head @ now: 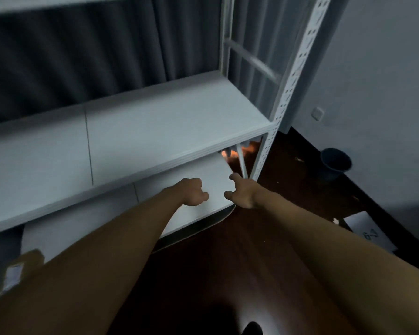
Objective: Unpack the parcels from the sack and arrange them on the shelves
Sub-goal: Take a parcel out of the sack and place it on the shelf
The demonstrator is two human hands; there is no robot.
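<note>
1. A white metal shelving unit (298, 76) stands before a dark grey curtain (70, 59), its perforated upright running down to a dark wooden floor (215, 262).
2. The middle shelf (155, 122) is a bare white board with a seam line left of centre.
3. Below it a white parcel (218, 175), flat and broad, lies on the lower shelf (82, 226) at the right end, its near corner jutting past the shelf edge.
4. The left hand (192, 192) rests over the parcel's top; its grip is curled inward, knuckles up, and whether the fingers hold anything cannot be told.
5. The right hand (242, 193) is at the parcel's right edge, thumb and forefinger spread apart with the edge between them; a firm hold cannot be confirmed.
6. Both bare forearms reach in from the bottom of the view.
7. A brown cardboard box (27, 262) with a white label sits blurred at the lower left.
8. A dark bucket (334, 163) stands on the floor by the grey wall (385, 81), well apart from the shelves.
9. A white flat package (370, 233) lies on the floor at the right.
10. The whole frame is blurred and dim.
</note>
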